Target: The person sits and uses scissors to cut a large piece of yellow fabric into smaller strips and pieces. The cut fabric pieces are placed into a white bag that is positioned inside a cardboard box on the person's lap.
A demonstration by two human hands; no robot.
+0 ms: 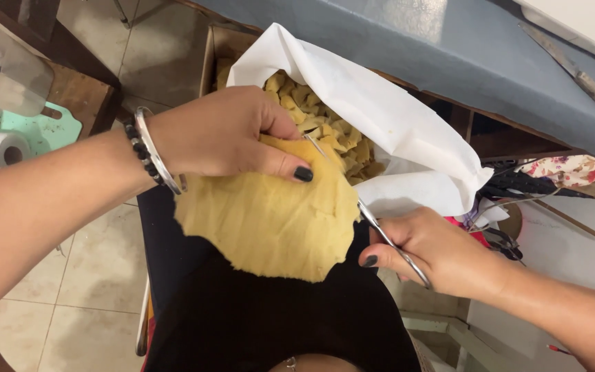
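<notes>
While the left hand (218,134) pinched the upper edge of a yellow cloth piece (270,220) between thumb and fingers, most of the cloth hung below that grip over the dark lap. The right hand (425,248) was closed around the scissors (370,217), whose blades reached up into the cloth just beside the left thumb. Beyond both lay a white-lined box (380,117) of yellow scraps.

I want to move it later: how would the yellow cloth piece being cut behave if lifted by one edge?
The yellow cloth piece is probably floppy: it drapes over the lap below the left hand, which pinches its top. It looks thin and frayed at the edge, so likely light and apt to shed threads. The right hand works scissors through it, suggesting little stiffness.
</notes>
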